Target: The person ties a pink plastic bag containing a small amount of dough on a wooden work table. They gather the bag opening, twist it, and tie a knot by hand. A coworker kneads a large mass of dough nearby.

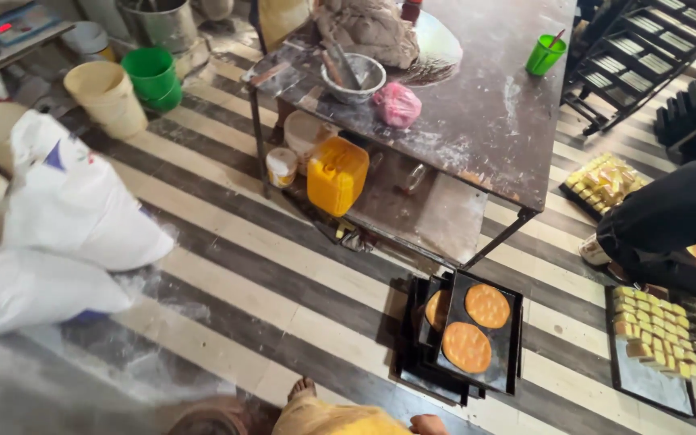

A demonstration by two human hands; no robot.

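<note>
Striped floor runs under you; your hand [428, 424] shows only at the bottom edge, grip unclear, other hand unseen. Trays [477, 342] with two flatbreads [467, 346] lie lower centre: lift them level.

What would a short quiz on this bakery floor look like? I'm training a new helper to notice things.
1. True or false: the top tray of the black stack on the striped floor holds two round flat breads.
2. Which of these stands under the top of the table? A) a yellow jerrycan B) a green bucket C) a white sack
3. Fill in: the plastic cup near the table's far corner is ____ in colour.

Key: 1 true. 2 A, the yellow jerrycan. 3 green.
</note>
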